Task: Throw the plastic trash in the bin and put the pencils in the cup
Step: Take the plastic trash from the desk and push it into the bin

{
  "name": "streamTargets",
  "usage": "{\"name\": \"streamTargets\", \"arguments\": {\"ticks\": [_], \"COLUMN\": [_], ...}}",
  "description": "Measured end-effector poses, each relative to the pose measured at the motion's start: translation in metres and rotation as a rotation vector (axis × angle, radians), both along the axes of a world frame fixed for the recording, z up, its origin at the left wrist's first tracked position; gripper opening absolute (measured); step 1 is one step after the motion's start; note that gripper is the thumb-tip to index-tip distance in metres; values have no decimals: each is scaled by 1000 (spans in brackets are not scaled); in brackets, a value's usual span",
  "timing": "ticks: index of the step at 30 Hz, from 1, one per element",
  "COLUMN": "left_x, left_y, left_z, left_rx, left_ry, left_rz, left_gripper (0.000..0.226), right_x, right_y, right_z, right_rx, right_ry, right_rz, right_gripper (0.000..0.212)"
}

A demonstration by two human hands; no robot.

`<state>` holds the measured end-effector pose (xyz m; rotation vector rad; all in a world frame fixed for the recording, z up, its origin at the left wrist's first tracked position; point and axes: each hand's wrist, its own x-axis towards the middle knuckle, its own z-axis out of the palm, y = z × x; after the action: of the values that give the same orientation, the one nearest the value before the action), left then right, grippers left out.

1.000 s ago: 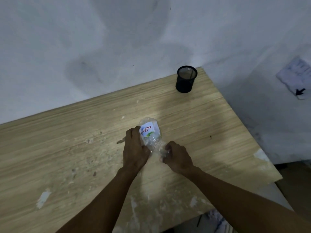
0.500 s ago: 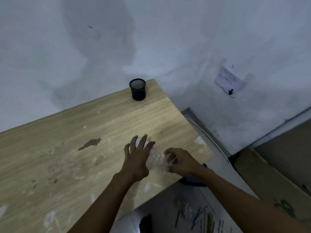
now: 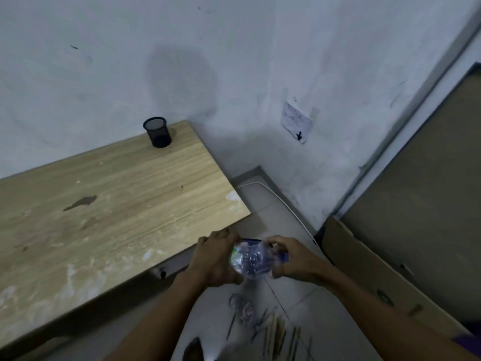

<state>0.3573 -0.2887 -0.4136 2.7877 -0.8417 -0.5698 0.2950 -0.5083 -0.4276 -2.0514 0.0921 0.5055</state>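
Note:
A crumpled clear plastic bottle [image 3: 253,260] with a white and green label is held between both hands, off the table's near right corner. My left hand [image 3: 214,259] grips its left end and my right hand [image 3: 291,259] grips its right end. Just behind the bottle shows the dark blue rim of a bin [image 3: 250,240], mostly hidden by the hands. A black mesh cup [image 3: 157,132] stands at the table's far right corner. Several pencils [image 3: 281,334] lie scattered on the floor below. Another crumpled piece of clear plastic [image 3: 240,306] lies on the floor beside them.
The wooden table [image 3: 117,204] fills the left side, its right edge next to my left hand. A large cardboard sheet [image 3: 390,269] leans at the right. A white cable [image 3: 286,207] runs along the floor by the wall. A paper note [image 3: 296,121] is stuck on the wall.
Both hands have lifted the bottle off the table and carried it right, past the table's edge and over the floor by the bin. The camera has turned right and down.

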Motion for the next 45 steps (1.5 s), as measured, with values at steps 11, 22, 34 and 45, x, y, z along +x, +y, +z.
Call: {"name": "streamTargets", "arguments": {"ticks": [11,22,34,45], "left_x": [-22,6,46,90], "left_y": [-51,-68,-87,-93], "left_z": [-52,-206,-488,-602], "left_rx": [-32,-38,-375,-571], "left_ry": [184,162,98,-270], "left_rz": [-41,113,394,378], "left_gripper": [82,93,66,75], "right_x": [-45,-28,15,42], "right_y": [-36,-62,-76,-74], "right_z": [-58,-211,-440,-521], "right_rx": [3,-17,-204,-545], "right_ry": [77,117,-52,-379], "right_rz": [-127,-256,-393,-347], "right_gripper": [81,75,79,78]}}
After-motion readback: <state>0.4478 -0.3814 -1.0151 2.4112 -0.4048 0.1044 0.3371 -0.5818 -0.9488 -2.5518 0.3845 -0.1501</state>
